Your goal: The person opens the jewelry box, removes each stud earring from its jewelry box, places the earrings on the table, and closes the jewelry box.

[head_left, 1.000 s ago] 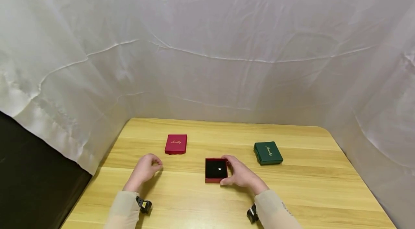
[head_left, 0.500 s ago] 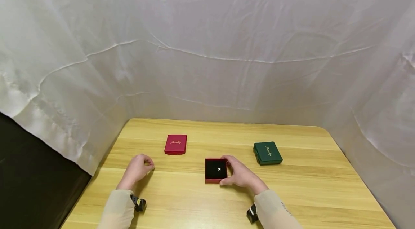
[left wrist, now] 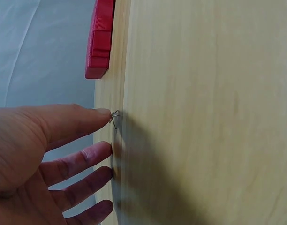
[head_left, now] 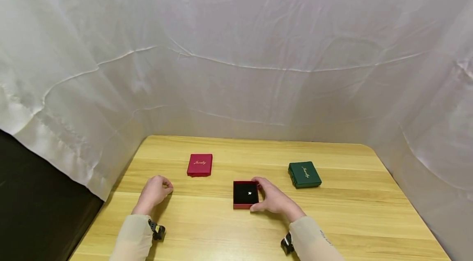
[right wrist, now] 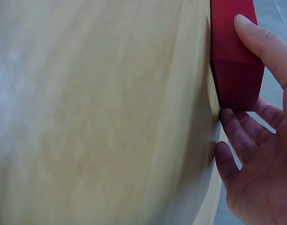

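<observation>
My left hand [head_left: 153, 191] pinches a small, thin silvery star-shaped earring [left wrist: 116, 117] between thumb and index finger, close over the tabletop in the left wrist view; the other fingers are loosely bent. At the table's middle sits an open red jewelry box [head_left: 246, 206] with a black pad [head_left: 242, 193] inside. A small star stud [head_left: 249, 193] shows on the pad, right of its centre. Around the box's right side, my right hand [head_left: 275, 199] grips with the thumb at the near wall and the fingers toward the far one.
A red lid [head_left: 199, 164] with gold lettering lies behind and between the hands, toward the left. To the right rests a closed green jewelry box [head_left: 305, 174] with a ribbon. White cloth [head_left: 258, 88] hangs behind the wooden table [head_left: 207, 232].
My left hand has drawn back leftward, away from the box, with the earring. The right hand and the red box stay in place.
</observation>
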`<state>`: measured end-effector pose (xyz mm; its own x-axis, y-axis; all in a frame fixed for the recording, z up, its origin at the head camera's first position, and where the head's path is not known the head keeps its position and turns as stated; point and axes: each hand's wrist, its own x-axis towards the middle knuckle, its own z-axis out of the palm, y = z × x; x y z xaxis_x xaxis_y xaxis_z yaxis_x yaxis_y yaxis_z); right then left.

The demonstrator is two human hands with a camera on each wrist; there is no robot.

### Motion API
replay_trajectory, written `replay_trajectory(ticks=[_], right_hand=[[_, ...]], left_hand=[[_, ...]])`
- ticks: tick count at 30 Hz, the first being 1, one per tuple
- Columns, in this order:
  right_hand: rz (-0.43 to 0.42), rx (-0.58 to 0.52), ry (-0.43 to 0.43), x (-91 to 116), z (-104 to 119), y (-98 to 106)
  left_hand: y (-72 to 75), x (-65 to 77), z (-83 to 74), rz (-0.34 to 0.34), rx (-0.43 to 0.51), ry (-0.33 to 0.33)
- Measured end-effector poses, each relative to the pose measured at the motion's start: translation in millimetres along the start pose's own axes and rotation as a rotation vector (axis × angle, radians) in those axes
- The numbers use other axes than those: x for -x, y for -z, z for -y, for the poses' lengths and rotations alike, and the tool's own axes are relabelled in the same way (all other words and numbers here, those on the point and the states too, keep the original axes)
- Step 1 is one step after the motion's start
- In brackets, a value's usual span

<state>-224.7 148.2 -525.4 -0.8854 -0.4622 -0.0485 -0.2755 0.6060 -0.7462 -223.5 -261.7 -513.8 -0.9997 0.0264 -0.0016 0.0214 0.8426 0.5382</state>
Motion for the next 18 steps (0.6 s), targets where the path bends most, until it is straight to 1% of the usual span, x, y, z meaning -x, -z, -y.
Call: replay_trajectory(ticks=[5,8,12,15,18], right_hand=[[-0.002,0.005,-0.001,0,0,0],[-0.002,0.007,-0.001,1,0,-1],[-0.005,0.004,-0.008,1,-1,-1],[-0.005,0.002,-0.013,1,-1,-1],[-0.005,0.002,-0.017,0,-1,-1]], left_hand=[[0.5,0.0,-1.3,0.013,0.019,0.0],[1.7,1.5,-6.2,0.015,0.041,-0.005],[3.2,3.6,-23.5,-0.008,0.05,-0.051],[1.8,3.2,-41.1,-0.04,0.045,-0.112],[-3.5,1.6,-59.4,-0.074,0.057,-0.171]])
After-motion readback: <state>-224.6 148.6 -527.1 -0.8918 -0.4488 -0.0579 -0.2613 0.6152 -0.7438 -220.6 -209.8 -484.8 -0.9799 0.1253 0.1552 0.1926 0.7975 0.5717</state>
